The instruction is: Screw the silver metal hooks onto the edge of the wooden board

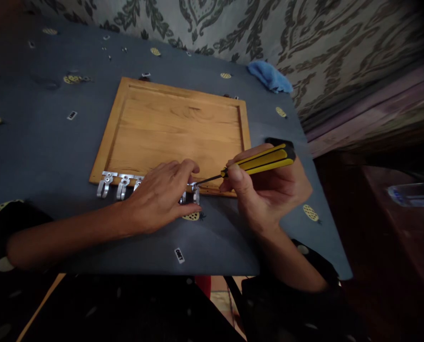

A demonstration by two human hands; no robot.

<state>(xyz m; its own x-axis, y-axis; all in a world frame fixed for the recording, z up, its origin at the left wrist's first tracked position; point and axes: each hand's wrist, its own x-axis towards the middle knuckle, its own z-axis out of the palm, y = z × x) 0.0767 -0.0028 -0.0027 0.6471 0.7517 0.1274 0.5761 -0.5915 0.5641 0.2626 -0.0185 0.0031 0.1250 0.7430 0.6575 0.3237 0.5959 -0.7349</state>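
Note:
A framed wooden panel (183,128) lies flat on the table. Along its near edge runs a metal hook rail (125,180) with several silver hooks, its middle hidden under my left hand. My left hand (158,197) presses over the rail and the panel's edge, its thumb below and its fingers curled above. In my right hand (268,190) is a yellow-and-black screwdriver (265,160), gripped by the handle. The shaft slants down to the left, and its tip meets the rail's right end, close to the last hook. Whether a screw sits under the tip is too small to tell.
A dark grey-blue cloth with pineapple prints covers the table (37,156). Several tiny metal pieces (124,49) lie at the back. A blue cloth (269,76) rests at the far right corner by the patterned wall. Behind my right hand is a dark object (279,141).

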